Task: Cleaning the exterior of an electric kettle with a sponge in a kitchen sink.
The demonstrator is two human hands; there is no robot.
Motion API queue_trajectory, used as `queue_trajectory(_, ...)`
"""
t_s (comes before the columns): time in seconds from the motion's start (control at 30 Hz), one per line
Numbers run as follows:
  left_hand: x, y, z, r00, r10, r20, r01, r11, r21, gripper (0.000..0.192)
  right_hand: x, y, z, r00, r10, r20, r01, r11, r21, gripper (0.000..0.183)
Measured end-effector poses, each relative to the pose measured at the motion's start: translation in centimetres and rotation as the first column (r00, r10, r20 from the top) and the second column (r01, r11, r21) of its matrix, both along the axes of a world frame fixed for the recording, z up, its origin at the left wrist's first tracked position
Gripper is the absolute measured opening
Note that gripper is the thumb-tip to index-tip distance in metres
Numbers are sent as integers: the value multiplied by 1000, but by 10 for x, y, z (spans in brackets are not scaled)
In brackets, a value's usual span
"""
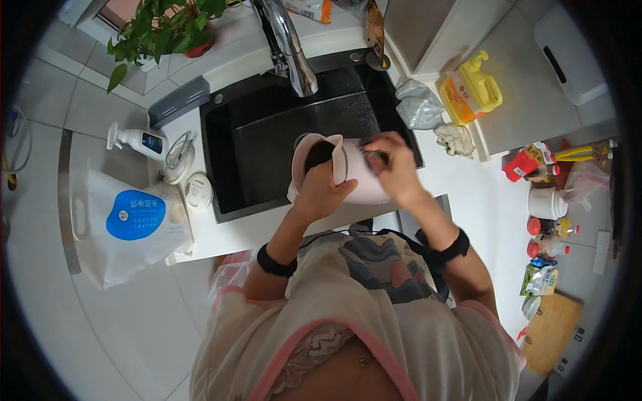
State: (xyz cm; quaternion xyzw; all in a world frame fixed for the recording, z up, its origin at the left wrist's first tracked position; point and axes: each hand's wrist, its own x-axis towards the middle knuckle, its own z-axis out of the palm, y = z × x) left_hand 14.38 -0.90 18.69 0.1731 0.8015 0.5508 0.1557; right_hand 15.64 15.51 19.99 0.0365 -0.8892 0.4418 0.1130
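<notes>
A pale pink electric kettle or jug [364,183] lies tilted on its side over the front edge of the black sink [281,120], its open mouth and spout towards the left. My left hand [325,189] grips it at the rim, with the fingers over the edge of the opening. My right hand [396,168] is at the side of the jug and holds a small dark scrubber [373,153] against it; that hand is motion-blurred, so the scrubber's exact kind cannot be told. The jug's base and handle are largely hidden.
The chrome faucet [301,70] rises behind the sink. At the left stand a white spray bottle [143,143], a white round device [198,191] and a rice bag [135,225]. A yellow detergent jug [469,92], a grey pouch [420,105] and a crumpled cloth [455,140] are at the right.
</notes>
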Motion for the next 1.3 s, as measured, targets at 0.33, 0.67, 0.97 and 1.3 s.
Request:
queue_trajectory(0.33,-1,6,0,999,-15,34,13,999,45,25,-9,8,-30,994,-104,-38,109,983,147,17)
queue_trajectory(0.67,-3,9,12,998,54,-21,-52,996,72,26,-5,33,-62,953,-257,-159,261,965,10,12)
queue_trajectory(0.97,-19,1,-7,762,212,612,-504,787,355,30,6,11,-52,949,76,-305,-38,991,131,30)
queue_trajectory(1.3,-14,-14,-15,504,68,861,-647,690,324,30,4,-14,-59,879,385,-281,-306,908,285,38)
